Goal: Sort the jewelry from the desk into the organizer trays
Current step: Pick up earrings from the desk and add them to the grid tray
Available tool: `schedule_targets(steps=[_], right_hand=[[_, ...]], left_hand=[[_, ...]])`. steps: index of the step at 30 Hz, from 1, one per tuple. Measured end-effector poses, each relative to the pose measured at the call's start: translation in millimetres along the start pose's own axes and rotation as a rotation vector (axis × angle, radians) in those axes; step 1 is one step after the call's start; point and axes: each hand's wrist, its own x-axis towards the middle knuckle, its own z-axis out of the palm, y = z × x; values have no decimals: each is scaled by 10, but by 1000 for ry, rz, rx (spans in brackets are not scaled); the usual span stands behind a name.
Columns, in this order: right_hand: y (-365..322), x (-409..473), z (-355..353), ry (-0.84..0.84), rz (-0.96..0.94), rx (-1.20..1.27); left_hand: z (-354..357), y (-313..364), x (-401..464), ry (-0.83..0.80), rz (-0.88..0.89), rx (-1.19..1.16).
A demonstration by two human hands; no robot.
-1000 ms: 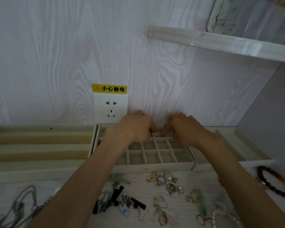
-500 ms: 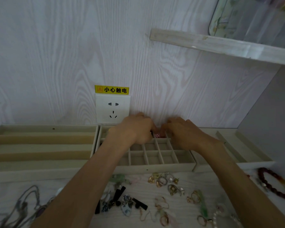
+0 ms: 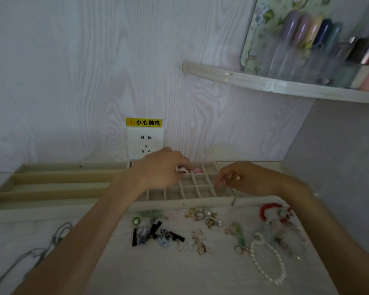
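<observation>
A beige grid tray [image 3: 200, 198] stands against the wall, with a long-slot tray [image 3: 51, 179] to its left. My left hand [image 3: 160, 170] reaches over the grid tray's back row, and its fingertips pinch a small pink and dark piece [image 3: 182, 169]. Another pink piece [image 3: 197, 170] lies in the compartment just to the right. My right hand [image 3: 245, 177] hovers over the tray's right side with loosely curled fingers that hold nothing. On the desk lie gold rings [image 3: 200, 215], black earrings [image 3: 156, 229], a green pendant [image 3: 241, 238], a pearl bracelet [image 3: 266, 266] and a red bracelet [image 3: 264, 209].
Grey necklace chains [image 3: 41, 250] trail off the desk's left front. A wall socket [image 3: 145, 143] with a yellow warning label sits behind the trays. A shelf [image 3: 264, 84] holding several bottles [image 3: 307, 50] juts out at the upper right. A side wall closes the right.
My right hand has drawn back from the back-row compartment, to the right and toward me. My left hand stays at the back row. The view has shifted, and more of the shelf shows.
</observation>
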Motion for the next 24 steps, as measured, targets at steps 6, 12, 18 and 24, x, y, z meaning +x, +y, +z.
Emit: schedule_targets(steps=[6,12,18,24], right_hand=[[-114,-399,309,98,-40,16],[-114,-726,440,98,119,-139],[-154,-843,646,264,272,-350],[-205,-735,745,263,383,-258]], left_hand=[[208,109,-627,-29,-27,-126],[453,108,-973,-75,-17,-50],[476,115,-999,-3,-45,58],[519,332,-826,-15,-78,-174]])
